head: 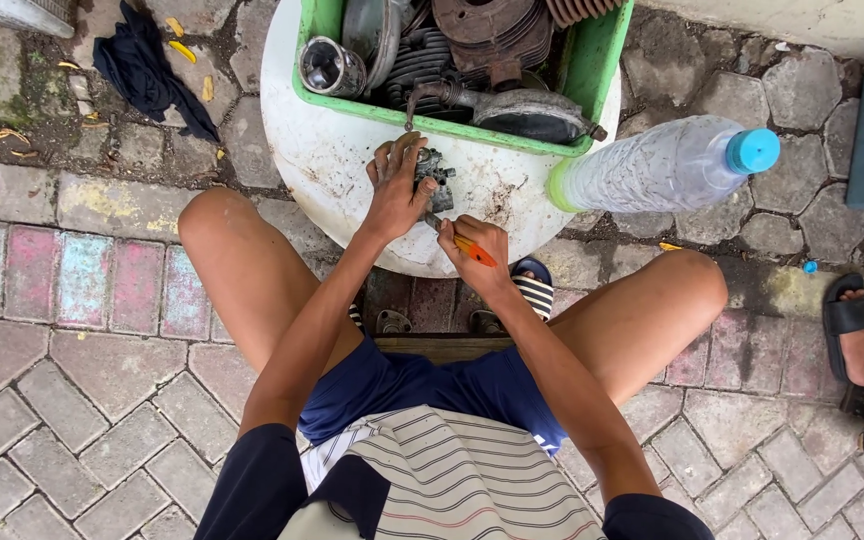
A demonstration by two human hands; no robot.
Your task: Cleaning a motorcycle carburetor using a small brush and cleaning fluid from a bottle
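My left hand (pixel 397 190) presses down on a small grey metal engine part (pixel 435 172) that lies on a round white table (pixel 332 160). My right hand (pixel 479 250) grips an orange-handled screwdriver (pixel 471 247), its tip pointing at the near side of the metal part. Both hands are grimy. I sit with my bare knees on either side of the table.
A green crate (pixel 592 60) of greasy engine parts sits on the table's far side. A clear plastic bottle with a blue cap (pixel 667 165) lies at the right. A dark cloth (pixel 142 70) lies on the paving. Another person's sandalled foot (pixel 862 335) is at the right edge.
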